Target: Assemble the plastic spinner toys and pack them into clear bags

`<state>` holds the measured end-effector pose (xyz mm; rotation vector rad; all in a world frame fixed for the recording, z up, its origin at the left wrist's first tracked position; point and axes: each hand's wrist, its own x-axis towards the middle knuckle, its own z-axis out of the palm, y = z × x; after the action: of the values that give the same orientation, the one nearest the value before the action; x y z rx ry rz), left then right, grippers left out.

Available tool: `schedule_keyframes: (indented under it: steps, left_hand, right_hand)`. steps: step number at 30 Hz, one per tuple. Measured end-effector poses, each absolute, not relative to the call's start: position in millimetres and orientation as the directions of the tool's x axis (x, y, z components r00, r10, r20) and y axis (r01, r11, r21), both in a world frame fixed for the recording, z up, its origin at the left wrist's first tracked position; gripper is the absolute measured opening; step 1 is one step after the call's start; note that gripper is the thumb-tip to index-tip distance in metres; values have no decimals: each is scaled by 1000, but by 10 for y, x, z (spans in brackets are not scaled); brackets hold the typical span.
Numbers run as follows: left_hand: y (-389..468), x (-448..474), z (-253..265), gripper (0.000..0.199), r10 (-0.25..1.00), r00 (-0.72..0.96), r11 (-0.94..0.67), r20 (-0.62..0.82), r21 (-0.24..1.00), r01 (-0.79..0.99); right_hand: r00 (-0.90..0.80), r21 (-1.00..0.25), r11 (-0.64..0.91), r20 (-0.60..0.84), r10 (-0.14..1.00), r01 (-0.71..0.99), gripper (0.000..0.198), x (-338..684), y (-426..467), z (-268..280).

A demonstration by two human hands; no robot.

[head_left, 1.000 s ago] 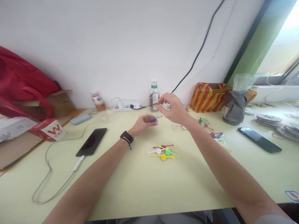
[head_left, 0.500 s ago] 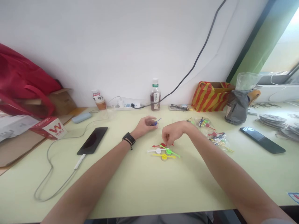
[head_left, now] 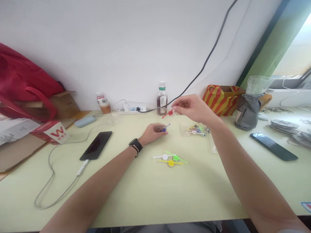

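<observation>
My right hand (head_left: 188, 107) is raised above the table, its fingertips pinching a red arrow spinner (head_left: 170, 113) with a round hub. My left hand (head_left: 154, 133) rests low over the tabletop, closed on a blue arrow spinner (head_left: 164, 129) whose thin arm sticks out beyond the fingers. In front of both hands, a white spinner (head_left: 165, 157), a green spinner (head_left: 175, 158) and a yellow spinner (head_left: 171, 163) lie close together, partly overlapping. A clear bag of colourful small parts (head_left: 195, 130) lies below my right hand; my forearm hides other bags behind it.
A dark bottle (head_left: 162, 100) stands by the wall beside a power strip (head_left: 132, 110). On the left are a black phone (head_left: 96, 145) with its cable and a red-white box (head_left: 52, 132). To the right are a striped bag (head_left: 218, 100) and another phone (head_left: 273, 146).
My right hand has lifted the red spinner off the group and carried it up and away towards the wall. My left hand has shifted slightly, still with the blue one.
</observation>
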<state>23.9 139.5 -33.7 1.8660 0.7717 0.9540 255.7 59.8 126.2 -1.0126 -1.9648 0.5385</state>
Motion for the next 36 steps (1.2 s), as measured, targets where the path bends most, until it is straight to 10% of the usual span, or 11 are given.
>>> schedule_keyframes:
  steps: [14,24,29,36]
  left_hand:
    - [1358,259,-338,44,800,484,-487,354,855,180]
    - [1354,252,-323,40,825,448,-476,345,851,221]
    - [1383,240,-333,52,837,461,-437,294,866,242]
    - [1386,250,-342,61,824,498,-398,269,901,171]
  right_hand:
    - [-235,-512,610,617,751,604,10,2312,777,1009]
    - [-294,-498,463,382,876,733,10,2117,940,739]
    - [-332,-387,477,385,861,789,46,2224,940,762]
    - [-379,-456,582,463,801,673,46,2331,934,848]
